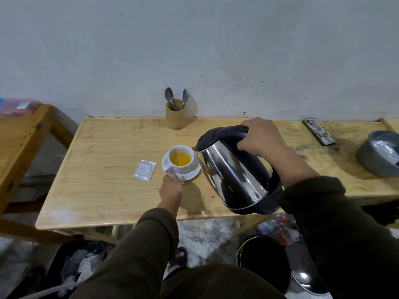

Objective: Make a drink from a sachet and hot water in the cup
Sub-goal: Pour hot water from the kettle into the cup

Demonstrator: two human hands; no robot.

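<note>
A white cup holding orange liquid stands on a white saucer near the middle of the wooden table. My right hand grips the black handle of a steel kettle, which is tilted with its spout right at the cup's right rim. My left hand pinches the saucer's near left edge by the cup handle. A silver sachet lies flat on the table just left of the saucer.
A wooden holder with two spoons stands at the back by the wall. A phone and a grey bowl lie to the right. A second table is on the left. A black bin sits on the floor below.
</note>
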